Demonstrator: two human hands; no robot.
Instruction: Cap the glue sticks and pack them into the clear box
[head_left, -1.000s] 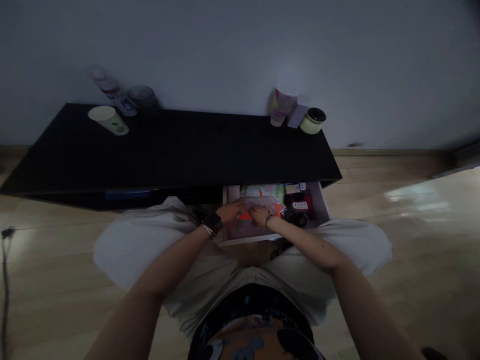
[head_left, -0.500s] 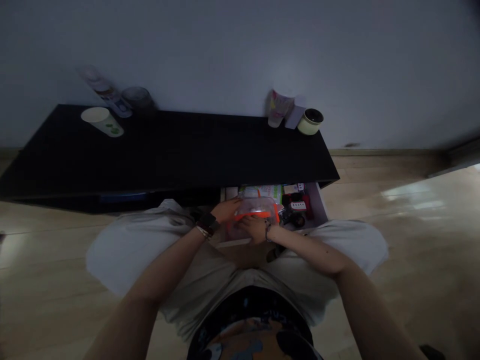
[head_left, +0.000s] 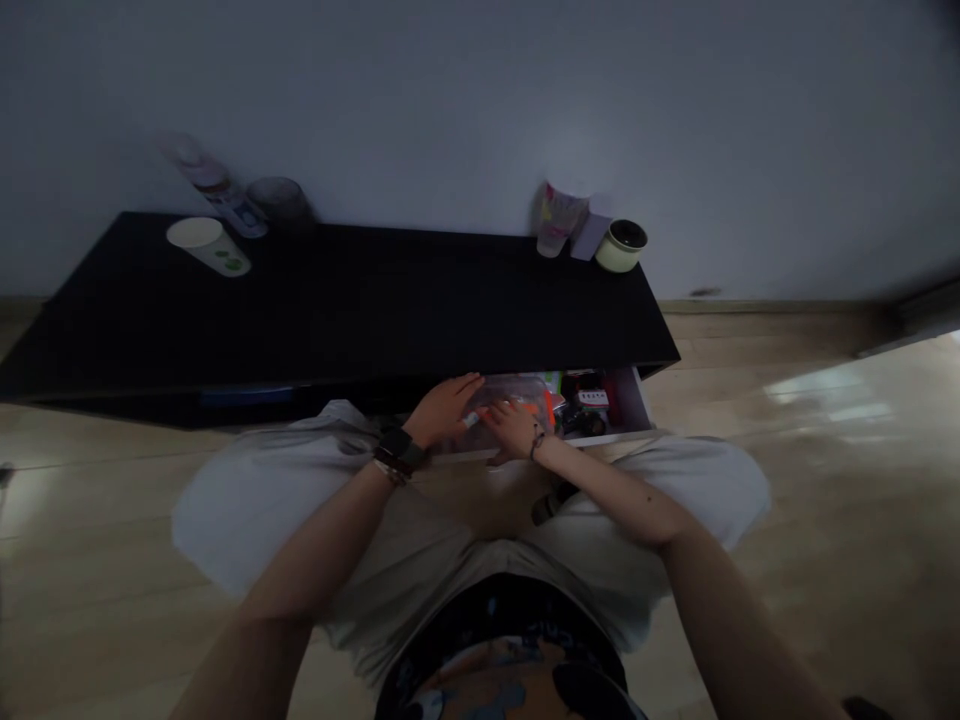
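A pulled-out drawer (head_left: 619,437) of the black cabinet holds a clear plastic box with orange trim (head_left: 517,385). My left hand (head_left: 442,412), with a dark watch on its wrist, lies at the box's left side, fingers stretched forward. Over the front of the box rests my right hand (head_left: 511,428), its fingers extended and pointing left; the palm is hidden. Both hands appear to touch the box without wrapping around it. To the right of the box, inside the drawer, are a small white-and-red packet (head_left: 592,398) and dark items that I cannot make out.
On the black cabinet top (head_left: 405,300) stand a paper cup (head_left: 210,247), a spray bottle (head_left: 232,205) and a dark cup (head_left: 283,205) at left. A patterned cup (head_left: 556,220), a pale box (head_left: 590,232) and a cream pot (head_left: 621,247) stand at right. My knees flank the drawer.
The drawer has slid partway in toward the cabinet, with the box in it. My left hand has moved slightly left and forward; my right hand has shifted a little forward.
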